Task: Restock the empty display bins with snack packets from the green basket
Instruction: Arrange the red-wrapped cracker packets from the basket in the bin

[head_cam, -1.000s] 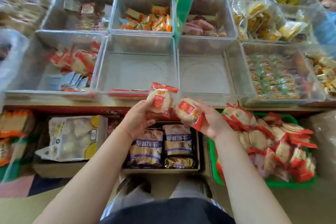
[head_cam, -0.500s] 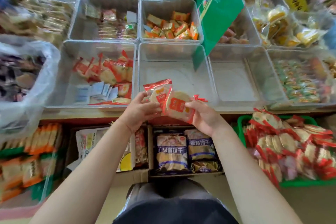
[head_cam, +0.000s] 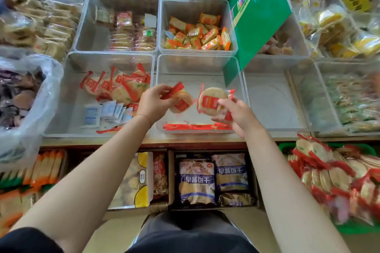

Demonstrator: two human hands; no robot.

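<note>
Two packets hang over the middle bin (head_cam: 200,63), one pinched in the left hand (head_cam: 153,103), one in the right hand (head_cam: 236,115). Best laid flat beside the near row, I judge, not dropped.

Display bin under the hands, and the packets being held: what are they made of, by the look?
The display bin looks like clear rigid plastic: you see through its glossy walls. The packets, one in the left hand and one in the right hand, seem thin transparent film with red printed ends; the round biscuit shows through.
</note>
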